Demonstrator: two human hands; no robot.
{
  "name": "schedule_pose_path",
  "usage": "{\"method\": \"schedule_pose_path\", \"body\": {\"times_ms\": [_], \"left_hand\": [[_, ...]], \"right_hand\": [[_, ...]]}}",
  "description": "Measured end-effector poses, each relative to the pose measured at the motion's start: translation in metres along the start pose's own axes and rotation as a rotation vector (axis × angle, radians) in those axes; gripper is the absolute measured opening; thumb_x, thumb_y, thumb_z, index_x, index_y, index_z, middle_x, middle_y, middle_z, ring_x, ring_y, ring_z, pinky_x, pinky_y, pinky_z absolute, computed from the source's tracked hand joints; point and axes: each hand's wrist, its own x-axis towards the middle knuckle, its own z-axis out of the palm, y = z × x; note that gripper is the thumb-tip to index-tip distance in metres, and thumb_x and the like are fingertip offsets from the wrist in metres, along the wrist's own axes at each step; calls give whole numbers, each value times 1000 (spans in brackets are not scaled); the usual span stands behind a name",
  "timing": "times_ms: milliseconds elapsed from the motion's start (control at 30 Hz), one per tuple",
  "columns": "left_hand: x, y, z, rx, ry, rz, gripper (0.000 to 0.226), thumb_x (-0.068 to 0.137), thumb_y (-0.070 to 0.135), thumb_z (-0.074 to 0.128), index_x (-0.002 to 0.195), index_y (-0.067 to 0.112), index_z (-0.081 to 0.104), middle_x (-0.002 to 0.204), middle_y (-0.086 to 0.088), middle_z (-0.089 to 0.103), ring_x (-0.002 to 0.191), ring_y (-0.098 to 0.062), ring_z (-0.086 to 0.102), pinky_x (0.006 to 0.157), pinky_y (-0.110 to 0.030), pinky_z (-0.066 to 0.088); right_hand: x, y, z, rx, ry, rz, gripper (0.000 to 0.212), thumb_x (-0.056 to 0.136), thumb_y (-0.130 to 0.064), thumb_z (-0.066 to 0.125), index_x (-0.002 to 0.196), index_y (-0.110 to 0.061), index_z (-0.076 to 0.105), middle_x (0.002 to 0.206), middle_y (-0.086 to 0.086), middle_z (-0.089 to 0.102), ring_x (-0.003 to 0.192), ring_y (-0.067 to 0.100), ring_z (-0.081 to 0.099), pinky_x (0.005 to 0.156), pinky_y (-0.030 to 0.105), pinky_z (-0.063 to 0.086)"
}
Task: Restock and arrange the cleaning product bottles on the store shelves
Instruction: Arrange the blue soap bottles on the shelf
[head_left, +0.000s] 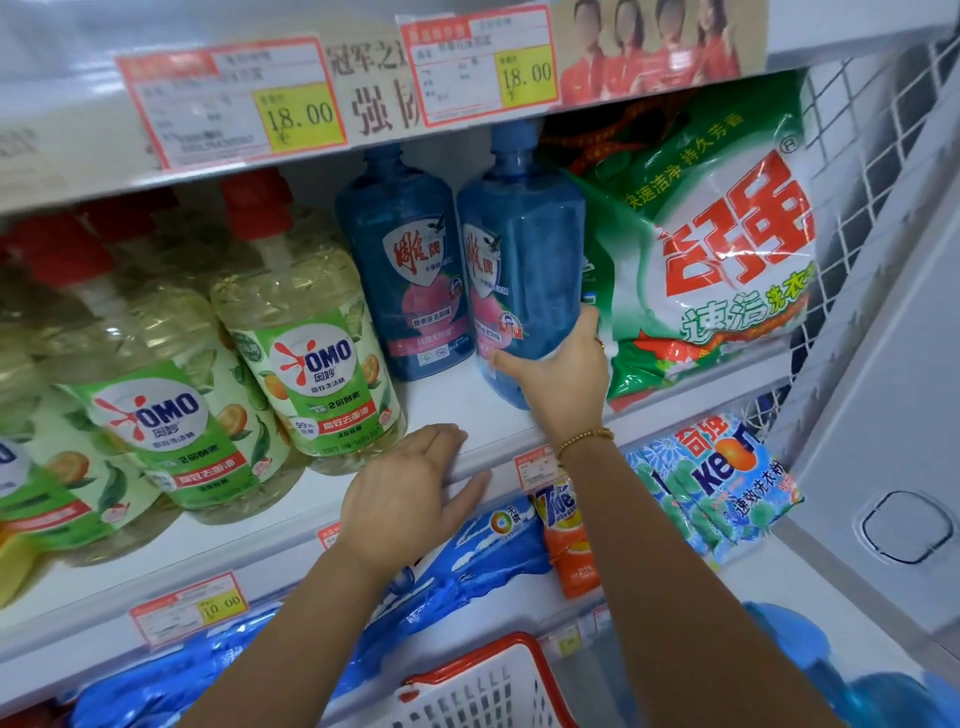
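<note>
on shelf (467, 400) — right hand (558, 371) round blue bottle (519, 249)

I'm looking at a shop aisle, white shelves (441, 400) stacked with detergent bottles (306, 332), price tags (231, 98) reading 18.00 upper left, washing powder bags (717, 249) at right, red basket (483, 686) bottom centre

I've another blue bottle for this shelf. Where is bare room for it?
One bare patch of shelf lies in front of the left blue bottle, bordered by the nearest OMO bottle, the right blue bottle gripped by the right hand, and the left hand resting on the shelf edge. Crowded: OMO bottles leftward, the green detergent bag rightward.
</note>
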Motion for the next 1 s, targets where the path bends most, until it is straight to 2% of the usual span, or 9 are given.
{"method": "schedule_pose_path", "body": {"times_ms": [133,267,433,567,700,733,800,867,1000], "left_hand": [[0,-1,-2,-76,44,-11,45,87,54,43,99,18,68,93,7,70,64,-11,66,48,-18,45],[-2,-2,1,-58,82,42,42,87,51,44,97,17,68,90,6,69,61,-11,64,48,-17,44],[-4,-3,1,-40,26,39,42,87,50,43,96,17,68,87,5,69,60,-12,64,46,-20,45],[-3,3,-9,-153,-34,-84,54,85,57,34,101,17,67,96,2,68,74,-20,66,59,-27,50],[0,47,-41,-663,83,-362,44,91,51,49,111,15,66,114,2,63,105,-17,60,90,-25,43],[4,66,-52,-866,46,-465,38,92,48,55,108,16,67,112,4,63,106,-15,59,96,-28,43],[11,105,-74,-1403,-237,-575,42,83,54,64,103,17,69,112,-5,69,106,-19,62,103,-42,44],[5,129,-87,-1776,-471,-563,55,76,54,68,113,13,65,116,-14,69,107,-25,65,96,-44,50],[-13,126,-108,-2246,-438,-422,63,60,40,88,113,11,71,120,-14,67,108,-26,65,93,-41,53]], "right_hand": [[-6,-5,-11,320,-121,146,68,61,-26,88,116,-20,48,101,-7,68,89,13,66,80,30,54],[-2,-5,-26,774,-312,392,59,70,-14,82,122,-13,54,113,9,69,96,24,70,85,43,57],[-16,-16,-69,903,-530,413,57,76,-16,74,129,-10,54,121,13,65,107,29,65,83,42,57],[-55,-31,-135,939,-679,496,53,57,-30,85,105,-13,71,107,11,71,92,25,70,67,35,58],[-113,-20,-195,881,-732,561,72,24,-34,96,89,-10,78,99,16,73,82,28,72,60,35,58],[-127,-15,-205,869,-738,571,75,22,-33,96,90,-7,77,98,19,72,80,29,72,59,36,58],[-148,-6,-217,834,-762,570,84,23,-31,96,98,0,74,98,22,71,78,30,72,61,35,58],[-159,-2,-224,815,-806,554,93,27,-31,97,108,1,67,102,22,71,82,29,72,65,33,57],[-162,-8,-238,855,-888,454,78,32,-31,97,101,-5,72,96,16,73,81,24,72,67,31,57]]}}
